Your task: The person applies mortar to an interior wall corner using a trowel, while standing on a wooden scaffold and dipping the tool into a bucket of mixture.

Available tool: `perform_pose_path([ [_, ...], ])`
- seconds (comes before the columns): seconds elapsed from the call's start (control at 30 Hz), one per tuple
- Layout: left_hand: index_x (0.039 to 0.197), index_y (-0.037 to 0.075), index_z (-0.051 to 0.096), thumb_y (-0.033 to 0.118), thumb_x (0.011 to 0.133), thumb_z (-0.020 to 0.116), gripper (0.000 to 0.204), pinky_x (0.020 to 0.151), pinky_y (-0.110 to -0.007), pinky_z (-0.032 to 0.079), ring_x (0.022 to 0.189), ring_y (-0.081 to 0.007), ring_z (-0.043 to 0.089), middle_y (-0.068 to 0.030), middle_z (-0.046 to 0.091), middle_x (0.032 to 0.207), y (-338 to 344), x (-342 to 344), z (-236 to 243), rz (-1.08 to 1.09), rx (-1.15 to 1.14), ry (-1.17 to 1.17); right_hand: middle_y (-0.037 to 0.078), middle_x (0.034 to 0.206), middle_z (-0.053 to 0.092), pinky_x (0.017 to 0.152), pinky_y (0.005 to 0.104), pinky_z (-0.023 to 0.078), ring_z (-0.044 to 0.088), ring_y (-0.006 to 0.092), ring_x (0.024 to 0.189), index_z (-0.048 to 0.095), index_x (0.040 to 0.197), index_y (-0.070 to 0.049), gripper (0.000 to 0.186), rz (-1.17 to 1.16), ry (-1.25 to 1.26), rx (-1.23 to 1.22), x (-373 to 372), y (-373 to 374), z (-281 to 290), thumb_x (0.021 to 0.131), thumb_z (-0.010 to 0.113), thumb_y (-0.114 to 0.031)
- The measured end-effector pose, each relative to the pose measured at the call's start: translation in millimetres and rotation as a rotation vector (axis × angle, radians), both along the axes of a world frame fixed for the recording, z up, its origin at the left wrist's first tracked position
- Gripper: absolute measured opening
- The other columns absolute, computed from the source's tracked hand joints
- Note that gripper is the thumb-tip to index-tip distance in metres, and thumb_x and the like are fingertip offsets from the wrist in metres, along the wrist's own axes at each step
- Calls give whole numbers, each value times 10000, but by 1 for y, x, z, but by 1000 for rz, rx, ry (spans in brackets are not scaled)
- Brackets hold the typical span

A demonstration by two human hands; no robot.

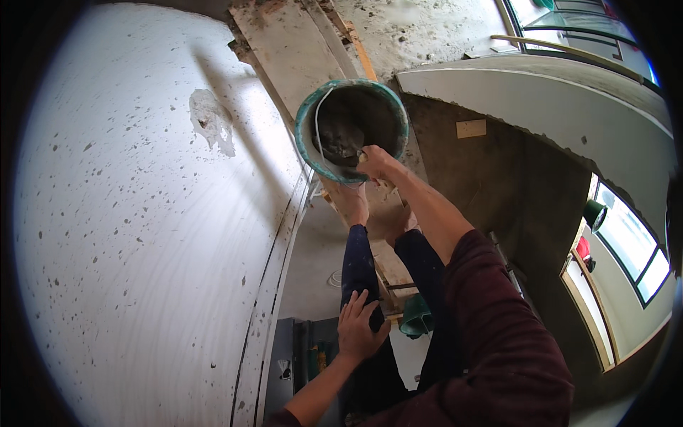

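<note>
My right hand [380, 164] is closed around the pale handle of a trowel at the near rim of a green bucket [403, 117]. The trowel's dark blade [345, 136] reaches into the bucket, where grey mortar lies; blade and mortar are hard to tell apart. A thin pale bail handle [318, 121] rests across the bucket's left side. My left hand [361, 331] lies on my left leg with its fingers spread, holding nothing. The bucket stands upright on wooden planks [292, 46], just beyond my bare feet.
A mortar-splattered white wall [149, 235] rises along the left. On the right, a drop opens beside the planks under a pale sloping slab edge [526, 92]. Below my legs hangs or stands another green bucket [416, 317]. Windows [629, 238] are at the right.
</note>
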State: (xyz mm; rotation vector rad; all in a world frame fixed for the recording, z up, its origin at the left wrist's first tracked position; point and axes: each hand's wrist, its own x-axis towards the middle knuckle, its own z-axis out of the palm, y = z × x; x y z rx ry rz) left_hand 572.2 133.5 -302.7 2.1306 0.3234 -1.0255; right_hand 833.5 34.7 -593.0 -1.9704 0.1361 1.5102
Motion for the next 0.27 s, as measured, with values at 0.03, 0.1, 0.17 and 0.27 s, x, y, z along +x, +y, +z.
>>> perform_pose_path([
  [0.03, 1113, 61, 614, 340, 744, 672, 467, 1064, -467, 296, 1314, -351, 361, -170, 450, 1361, 1, 0, 1, -13, 6, 7, 134, 637, 580, 411, 346, 470, 586, 201, 472, 555, 960, 45, 273, -35, 31, 63, -4, -8, 6, 740, 599, -110],
  [0.1, 1117, 63, 614, 335, 744, 672, 465, 1068, -465, 290, 1318, -350, 355, -169, 447, 1364, 1, 5, 0, -31, 4, -7, 108, 603, 559, 399, 337, 456, 579, 186, 461, 553, 887, 17, 205, -115, 72, 190, -6, -34, 19, 730, 602, -105],
  [0.17, 1123, 66, 614, 330, 745, 671, 464, 1072, -463, 281, 1323, -347, 347, -167, 445, 1367, 0, 11, 4, -37, -5, -28, 84, 584, 544, 398, 326, 453, 574, 176, 453, 545, 843, -9, 157, -131, 12, 266, -7, -56, 34, 724, 601, -97],
  [0.27, 1131, 72, 613, 331, 763, 661, 453, 1082, -457, 268, 1328, -343, 340, -166, 437, 1376, 0, 14, 7, -78, 30, -33, 69, 590, 553, 425, 304, 486, 576, 174, 454, 562, 835, -51, 122, -211, -48, 425, -19, -91, 57, 718, 586, -75],
])
